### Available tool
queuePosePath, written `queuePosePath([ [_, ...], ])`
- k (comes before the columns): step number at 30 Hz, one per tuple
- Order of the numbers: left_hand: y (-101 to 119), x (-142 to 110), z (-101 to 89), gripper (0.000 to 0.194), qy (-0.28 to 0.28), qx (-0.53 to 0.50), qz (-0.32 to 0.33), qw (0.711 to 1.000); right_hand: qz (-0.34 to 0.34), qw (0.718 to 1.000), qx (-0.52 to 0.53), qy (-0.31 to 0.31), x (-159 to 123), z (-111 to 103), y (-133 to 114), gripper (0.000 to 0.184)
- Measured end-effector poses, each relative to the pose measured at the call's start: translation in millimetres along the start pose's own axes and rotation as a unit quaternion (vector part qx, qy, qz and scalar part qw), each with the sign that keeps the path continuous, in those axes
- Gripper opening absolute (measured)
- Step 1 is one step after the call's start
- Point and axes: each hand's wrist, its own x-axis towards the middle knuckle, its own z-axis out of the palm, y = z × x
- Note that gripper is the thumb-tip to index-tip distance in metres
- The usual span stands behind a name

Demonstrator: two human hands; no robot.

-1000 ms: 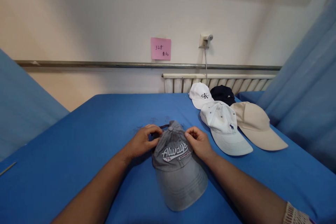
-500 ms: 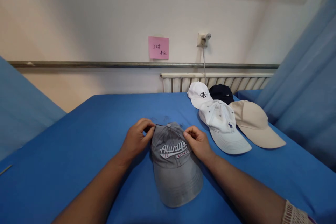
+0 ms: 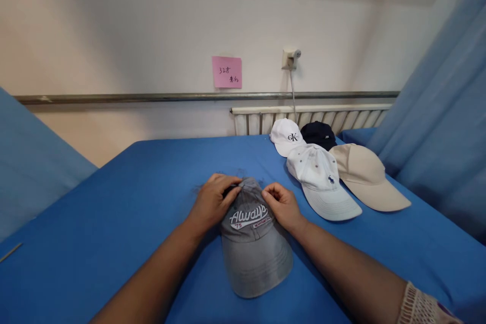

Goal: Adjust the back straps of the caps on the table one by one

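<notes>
On the blue surface, each hand [image 3: 214,202] [image 3: 283,206] (fingers curled) pinches the gray cap's [image 3: 254,243] crown.

Navy cap [image 3: 318,134] partly hidden behind pale cap w/ horse logo [image 3: 317,174]. L hand [image 3: 215,201] covers part of gray cap's [image 3: 252,243] crown; small patch text too blurry to read. Thin stick [image 3: 10,252] cut off at L edge.

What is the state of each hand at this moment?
Left hand: fingers bent, on the grey cap.
Right hand: thumb and finger pinching the cap's side.
</notes>
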Motion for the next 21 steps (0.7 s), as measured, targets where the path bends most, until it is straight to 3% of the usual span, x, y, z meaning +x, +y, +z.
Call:
queuePosePath([
  [5, -2.0, 4.3, 3.8, 0.023, 0.026, -0.023, -0.046, 0.998, -0.007, 0.999, 0.02, 0.032, 0.8, -0.5, -5.2, 0.024],
  [10, -0.5, 5.5, 7.5, 0.026, -0.012, -0.023, -0.012, 1.0, -0.017, 1.0, 0.01, 0.021, 1.4, 1.4, -4.6, 0.023],
  [14, -3.6, 4.6, 12.4, 0.023, 0.018, -0.012, -0.018, 1.0, -0.166, 0.975, -0.119, 0.09, -5.1, -4.0, -20.9, 0.015],
  [15, -4.9, 4.3, 13.1, 0.023, 0.025, -0.014, -0.024, 0.999, -0.212, 0.961, -0.158, 0.075, -8.6, -5.0, -27.2, 0.016],
  [17, -7.0, 3.9, 14.2, 0.023, 0.03, -0.02, -0.033, 0.999, -0.255, 0.939, -0.229, -0.02, -17.4, -4.3, -39.1, 0.017],
  [19, -7.9, 3.5, 15.7, 0.022, 0.026, -0.019, -0.037, 0.999, -0.223, 0.912, -0.321, -0.124, -25.7, 0.7, -47.5, 0.018],
  [21, -6.9, 3.0, 18.1, 0.021, 0.011, -0.009, -0.038, 0.999, -0.161, 0.879, -0.406, -0.188, -30.1, 8.0, -51.9, 0.021],
])
